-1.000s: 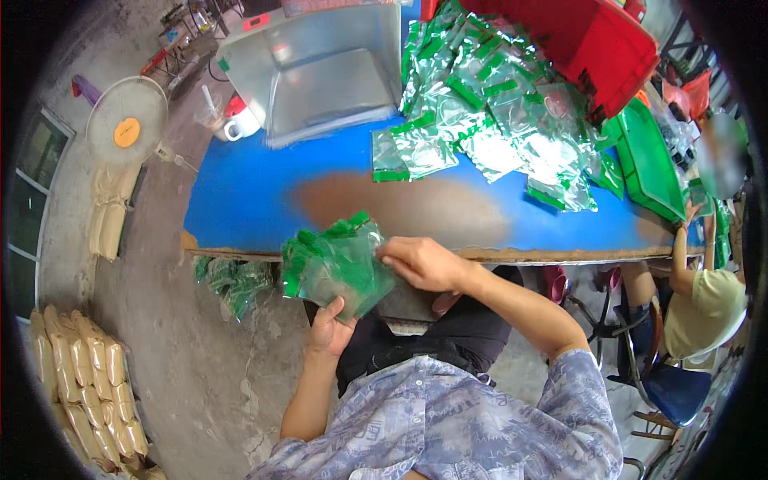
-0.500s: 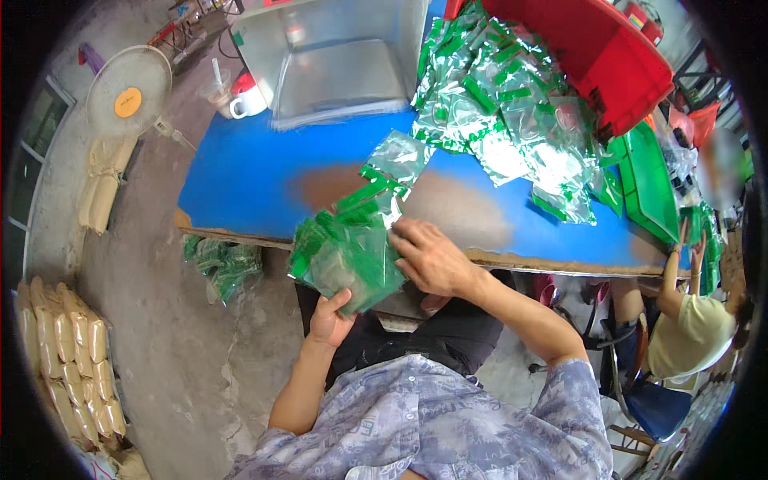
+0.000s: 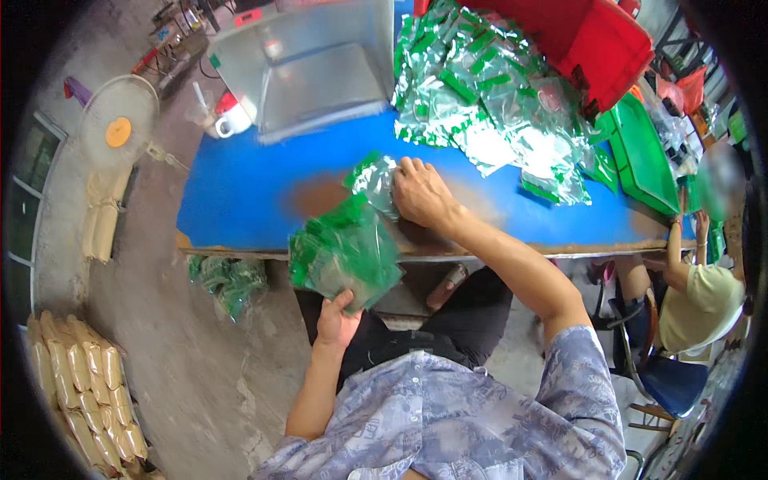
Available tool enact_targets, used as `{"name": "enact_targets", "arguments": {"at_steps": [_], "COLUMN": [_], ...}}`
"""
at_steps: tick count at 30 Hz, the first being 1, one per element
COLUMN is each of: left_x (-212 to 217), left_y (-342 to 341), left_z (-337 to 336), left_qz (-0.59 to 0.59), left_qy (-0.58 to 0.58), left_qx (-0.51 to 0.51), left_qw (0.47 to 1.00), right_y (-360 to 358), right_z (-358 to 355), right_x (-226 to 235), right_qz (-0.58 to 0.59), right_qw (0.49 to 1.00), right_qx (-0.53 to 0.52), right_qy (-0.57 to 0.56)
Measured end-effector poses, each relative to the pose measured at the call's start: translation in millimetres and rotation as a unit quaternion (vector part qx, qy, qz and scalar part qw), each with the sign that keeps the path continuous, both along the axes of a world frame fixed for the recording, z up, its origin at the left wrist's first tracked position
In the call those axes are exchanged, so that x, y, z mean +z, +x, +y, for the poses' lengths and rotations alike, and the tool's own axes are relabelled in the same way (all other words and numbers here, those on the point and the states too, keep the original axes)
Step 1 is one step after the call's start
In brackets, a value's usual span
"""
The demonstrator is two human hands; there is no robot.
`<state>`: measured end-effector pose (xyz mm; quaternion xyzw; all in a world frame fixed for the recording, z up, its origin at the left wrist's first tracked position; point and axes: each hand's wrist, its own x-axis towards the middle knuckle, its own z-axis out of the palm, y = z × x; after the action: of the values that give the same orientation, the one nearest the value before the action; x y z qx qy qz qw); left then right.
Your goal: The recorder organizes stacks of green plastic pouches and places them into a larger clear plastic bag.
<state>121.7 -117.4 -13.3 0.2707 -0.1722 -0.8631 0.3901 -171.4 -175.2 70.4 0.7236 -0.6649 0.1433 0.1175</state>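
My left hand (image 3: 339, 322) grips a stack of clear plastic packets with green edges (image 3: 346, 260), the thumb lying over the lower end. The stack is fanned a little and held in front of the table's near edge. My right hand (image 3: 424, 194) is on the blue table (image 3: 240, 188), its fingers curled at the right edge of a single clear packet with a green strip (image 3: 373, 186). The fingertips' grip on that packet is partly hidden by the hand. Beyond it lies a heap of similar shiny packets (image 3: 480, 88).
A red bin (image 3: 608, 52) tips toward the heap, with a green tray (image 3: 644, 164) beside it. At the back left stand a clear-sided box (image 3: 320, 88) and a white mug (image 3: 234, 120). More packets (image 3: 230, 280) hang below the table's left edge. A co-worker (image 3: 700, 308) sits at the right.
My right hand has moved from the stack, forward onto the table, to the single packet. That packet has shifted and turned. The left hand keeps the stack nearly in place.
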Motion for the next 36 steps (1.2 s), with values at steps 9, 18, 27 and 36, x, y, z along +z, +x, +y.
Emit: {"name": "enact_targets", "arguments": {"at_steps": [9,18,27,36], "left_x": [16,-11,0,-6], "left_y": [-21,-30,-39,-16], "left_z": [6,13,18,1], "left_qz": [-0.010,0.065,0.036,0.041], "left_qy": [-0.006,0.037,0.036,0.060], "left_qx": [-0.042,-0.104,-0.082,-0.120], "left_qw": [0.999,0.992,0.995,0.990], "right_y": [-29,-35,-116,-44], "right_z": [57,112,102,151], "right_x": [15,9,-3,-2], "right_qz": [-0.266,-0.189,-0.070,-0.166], "right_qw": [0.960,0.982,0.905,0.967], "right_qx": [-0.058,-0.015,-0.412,-0.190], "right_qy": [-0.060,0.016,-0.086,-0.041]}}
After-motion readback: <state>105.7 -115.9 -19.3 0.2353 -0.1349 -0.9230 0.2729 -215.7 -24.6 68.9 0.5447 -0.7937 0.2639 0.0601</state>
